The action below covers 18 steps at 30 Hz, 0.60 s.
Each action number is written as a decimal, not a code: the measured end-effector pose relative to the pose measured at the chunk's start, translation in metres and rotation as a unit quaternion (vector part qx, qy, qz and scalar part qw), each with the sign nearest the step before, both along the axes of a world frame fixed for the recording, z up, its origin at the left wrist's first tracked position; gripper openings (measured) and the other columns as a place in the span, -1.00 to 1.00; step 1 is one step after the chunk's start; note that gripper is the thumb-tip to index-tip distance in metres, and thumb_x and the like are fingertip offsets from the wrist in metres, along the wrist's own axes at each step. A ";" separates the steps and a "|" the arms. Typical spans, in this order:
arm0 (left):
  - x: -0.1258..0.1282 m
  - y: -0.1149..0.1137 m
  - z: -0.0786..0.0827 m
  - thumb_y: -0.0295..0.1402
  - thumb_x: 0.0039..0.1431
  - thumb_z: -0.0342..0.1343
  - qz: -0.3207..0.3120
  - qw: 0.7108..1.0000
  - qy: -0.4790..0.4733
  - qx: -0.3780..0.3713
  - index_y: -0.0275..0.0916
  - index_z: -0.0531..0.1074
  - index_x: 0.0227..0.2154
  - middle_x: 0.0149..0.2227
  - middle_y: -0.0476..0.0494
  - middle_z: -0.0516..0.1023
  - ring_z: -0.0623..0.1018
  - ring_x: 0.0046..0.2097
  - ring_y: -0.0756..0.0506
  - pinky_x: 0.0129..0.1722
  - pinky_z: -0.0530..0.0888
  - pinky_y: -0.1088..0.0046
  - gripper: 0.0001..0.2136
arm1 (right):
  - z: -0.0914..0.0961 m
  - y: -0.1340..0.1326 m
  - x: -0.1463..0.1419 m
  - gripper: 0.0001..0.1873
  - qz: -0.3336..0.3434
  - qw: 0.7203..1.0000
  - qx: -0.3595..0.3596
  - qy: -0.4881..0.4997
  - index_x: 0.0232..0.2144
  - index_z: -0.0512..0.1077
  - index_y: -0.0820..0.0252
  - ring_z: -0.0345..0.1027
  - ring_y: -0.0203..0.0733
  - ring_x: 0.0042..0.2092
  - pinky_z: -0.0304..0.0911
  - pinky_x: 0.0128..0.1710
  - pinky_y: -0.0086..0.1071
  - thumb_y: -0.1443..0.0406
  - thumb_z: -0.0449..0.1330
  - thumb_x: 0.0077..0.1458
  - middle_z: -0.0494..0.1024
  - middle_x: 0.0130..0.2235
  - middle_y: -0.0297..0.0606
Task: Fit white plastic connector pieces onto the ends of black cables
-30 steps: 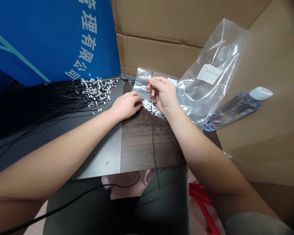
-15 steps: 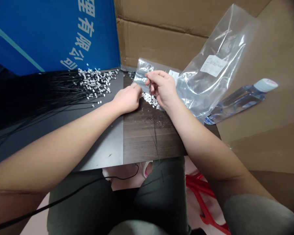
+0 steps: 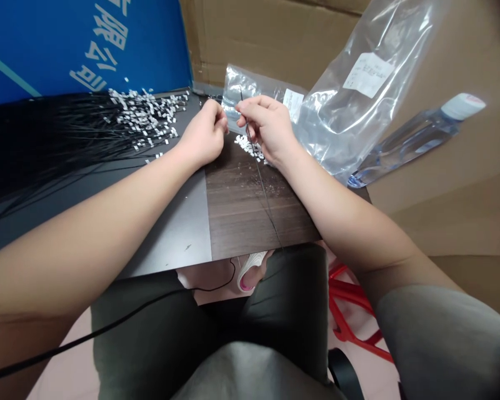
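My right hand (image 3: 270,125) pinches a thin black wire (image 3: 263,180) between thumb and fingers. The wire's upper tip sticks up past the fingertips, and its long tail slants down over the front edge of the table. Just left of it, my left hand (image 3: 204,133) is closed with thumb and fingertips together; anything in them is too small or hidden to make out. A small pile of white connector pieces (image 3: 249,145) lies on the brown wood-grain surface beneath the hands. Left of my left hand spreads a big bundle of black wires (image 3: 62,128) with white ends (image 3: 144,114).
Behind the hands lie a small clear bag (image 3: 244,83) and a large labelled plastic bag (image 3: 337,128). A water bottle (image 3: 416,139) leans against cardboard (image 3: 441,216) on the right. A blue panel (image 3: 66,33) stands at the back left. Below is a red stool (image 3: 350,311).
My left hand has come up and away from the white pile, fingers pinched. The right hand still holds the wire, now more tilted. The whole view has shifted downward.
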State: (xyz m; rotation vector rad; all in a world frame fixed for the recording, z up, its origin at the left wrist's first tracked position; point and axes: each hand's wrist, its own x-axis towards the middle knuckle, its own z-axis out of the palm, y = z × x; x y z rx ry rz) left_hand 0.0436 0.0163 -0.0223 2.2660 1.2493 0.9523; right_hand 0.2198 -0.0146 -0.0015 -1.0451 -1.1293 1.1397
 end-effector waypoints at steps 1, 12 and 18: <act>0.000 0.000 0.000 -0.26 0.49 0.00 -0.002 1.000 0.003 0.001 -0.14 0.39 -0.07 -0.15 -0.19 0.58 0.59 -0.04 -0.22 0.06 0.48 0.15 -0.87 | 0.000 0.000 0.000 -0.71 -0.002 1.000 -0.002 -0.001 -0.32 0.47 0.08 0.33 -0.33 -0.48 0.14 -0.55 -0.43 0.13 0.48 0.14 0.51 -0.43 -0.38; 0.003 -0.002 0.006 -0.33 0.30 0.29 -0.008 0.996 -0.080 -0.044 -0.14 0.48 -0.30 -0.31 -0.07 0.54 0.45 -0.06 -0.17 0.07 0.34 0.25 -0.90 | 0.001 -0.004 -0.003 -0.66 -0.001 0.998 0.022 -0.063 -0.39 0.43 -0.04 0.24 -0.19 -0.47 0.10 -0.57 -0.31 0.01 0.48 0.03 0.57 -0.41 -0.31; -0.001 -0.016 0.018 -0.35 0.28 0.33 0.002 0.966 -0.221 -0.138 -0.22 0.50 -0.33 -0.47 0.03 0.47 0.41 -0.30 -0.03 -0.15 0.38 0.35 -0.87 | -0.005 0.001 -0.001 -0.71 0.012 0.998 0.050 -0.039 -0.41 0.43 0.04 0.17 -0.28 -0.54 0.06 -0.60 -0.35 0.11 0.45 0.09 0.55 -0.45 -0.35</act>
